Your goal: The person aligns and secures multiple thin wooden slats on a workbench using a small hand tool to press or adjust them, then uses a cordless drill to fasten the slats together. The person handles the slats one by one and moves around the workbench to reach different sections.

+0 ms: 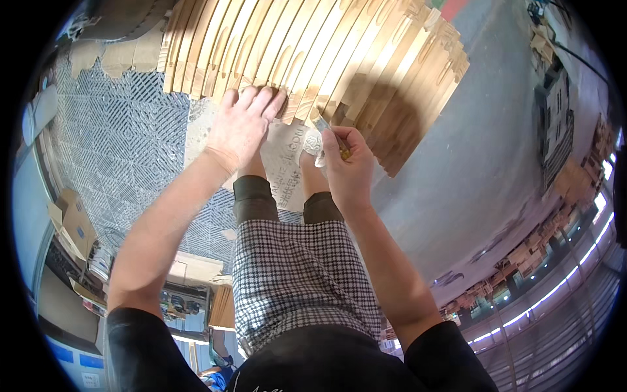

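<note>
Long pale wooden slats (287, 52) lie side by side in a wide row in front of me, several with oval recesses near their ends. Against the near ends of the slats rest the fingertips of my left hand (241, 121), its fingers stretched and a little apart. My right hand (351, 166) is closed around a small slim tool (319, 122) with a pale, flat-looking front end and a yellow part showing at the palm. The tool's front end meets or nearly meets a slat end; its exact kind is hidden by my fingers.
Printed cardboard (284, 153) lies under my feet, beside a patterned mat (130, 124). To the right spreads a grey floor (450, 176). A cardboard box (72, 222) stands at the left, and stacked wooden pieces (522, 251) line the far right.
</note>
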Motion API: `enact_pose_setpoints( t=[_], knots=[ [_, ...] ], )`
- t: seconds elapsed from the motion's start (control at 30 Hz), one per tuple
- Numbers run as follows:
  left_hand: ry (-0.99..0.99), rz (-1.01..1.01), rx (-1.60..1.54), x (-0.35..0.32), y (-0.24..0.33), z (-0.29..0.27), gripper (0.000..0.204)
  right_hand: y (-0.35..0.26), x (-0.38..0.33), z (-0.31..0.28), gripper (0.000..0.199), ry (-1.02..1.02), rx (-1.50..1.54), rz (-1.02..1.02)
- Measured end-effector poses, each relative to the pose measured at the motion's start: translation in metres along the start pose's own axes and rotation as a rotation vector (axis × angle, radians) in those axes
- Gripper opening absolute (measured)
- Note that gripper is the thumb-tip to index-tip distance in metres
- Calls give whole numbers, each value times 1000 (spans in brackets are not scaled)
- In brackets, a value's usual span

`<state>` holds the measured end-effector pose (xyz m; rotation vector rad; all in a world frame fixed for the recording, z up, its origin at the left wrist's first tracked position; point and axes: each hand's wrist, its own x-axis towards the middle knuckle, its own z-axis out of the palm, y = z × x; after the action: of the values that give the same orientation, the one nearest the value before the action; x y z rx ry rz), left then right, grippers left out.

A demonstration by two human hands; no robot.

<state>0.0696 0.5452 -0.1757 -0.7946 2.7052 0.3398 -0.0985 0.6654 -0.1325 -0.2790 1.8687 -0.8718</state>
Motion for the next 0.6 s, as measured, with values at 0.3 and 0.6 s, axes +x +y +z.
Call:
enact_pose_setpoints(
  t=[0.3,0.6],
  knots=[
    [172,-233,-317,-1,36,26,81,2,1,5,18,56,32,-41],
    [260,-352,-483,1,51,38,82,-5,0,6,18,56,-12,-14]
  ],
)
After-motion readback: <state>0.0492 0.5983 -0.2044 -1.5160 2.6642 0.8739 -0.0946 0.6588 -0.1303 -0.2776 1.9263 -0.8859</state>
